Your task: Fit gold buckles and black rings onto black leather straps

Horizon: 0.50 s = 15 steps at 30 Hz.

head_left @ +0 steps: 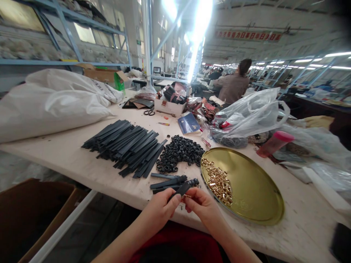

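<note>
My left hand (161,208) and my right hand (201,206) meet at the near table edge. Both pinch one black strap (181,190), its end poking up between the fingertips. A small gold piece seems to sit at my right fingertips, too small to be sure. Just beyond lie a few finished black straps (170,182). A pile of black straps (128,146) spreads to the left, and a heap of black loops (179,153) sits behind. To the right a round gold tray (252,190) holds several gold buckles (219,181).
A large white sack (52,102) fills the table's left end. Clear plastic bags (246,117), a pink-capped bottle (274,143), a blue booklet (188,123), scissors (149,112) and a white box (169,106) lie farther back. A person (233,86) sits beyond. A cardboard box (35,215) stands low left.
</note>
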Available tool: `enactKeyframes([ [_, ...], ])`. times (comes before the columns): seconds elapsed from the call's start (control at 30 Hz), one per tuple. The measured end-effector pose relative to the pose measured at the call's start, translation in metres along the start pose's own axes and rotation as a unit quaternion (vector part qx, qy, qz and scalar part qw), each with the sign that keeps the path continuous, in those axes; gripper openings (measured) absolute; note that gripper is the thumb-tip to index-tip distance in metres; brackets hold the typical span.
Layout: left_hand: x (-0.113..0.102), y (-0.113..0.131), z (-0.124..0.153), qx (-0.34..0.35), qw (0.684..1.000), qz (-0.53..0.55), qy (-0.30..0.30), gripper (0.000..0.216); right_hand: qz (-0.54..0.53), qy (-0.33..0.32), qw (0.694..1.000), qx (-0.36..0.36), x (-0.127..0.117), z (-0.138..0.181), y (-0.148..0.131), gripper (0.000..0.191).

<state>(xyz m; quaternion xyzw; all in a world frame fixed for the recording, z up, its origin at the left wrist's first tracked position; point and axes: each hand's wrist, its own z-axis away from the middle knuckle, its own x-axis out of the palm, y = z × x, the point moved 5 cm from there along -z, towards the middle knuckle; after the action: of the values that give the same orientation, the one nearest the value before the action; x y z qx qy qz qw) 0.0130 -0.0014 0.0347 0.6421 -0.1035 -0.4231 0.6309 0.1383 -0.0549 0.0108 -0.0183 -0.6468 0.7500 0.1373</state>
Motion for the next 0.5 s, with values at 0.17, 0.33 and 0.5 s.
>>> enactKeyframes([
  [0.17,0.000,-0.017,0.005,-0.031,0.999,0.000,-0.031,0.034,-0.251,0.068,0.957,0.129,0.004,0.002,0.014,0.033],
  [0.33,-0.001,-0.009,0.001,0.020,0.997,-0.055,-0.049,0.029,-0.288,0.034,0.946,0.146,0.014,0.002,0.025,0.030],
  [0.5,0.000,-0.011,-0.003,0.005,0.994,-0.042,-0.100,0.028,-0.170,0.042,0.978,0.117,0.004,-0.002,0.031,0.034],
])
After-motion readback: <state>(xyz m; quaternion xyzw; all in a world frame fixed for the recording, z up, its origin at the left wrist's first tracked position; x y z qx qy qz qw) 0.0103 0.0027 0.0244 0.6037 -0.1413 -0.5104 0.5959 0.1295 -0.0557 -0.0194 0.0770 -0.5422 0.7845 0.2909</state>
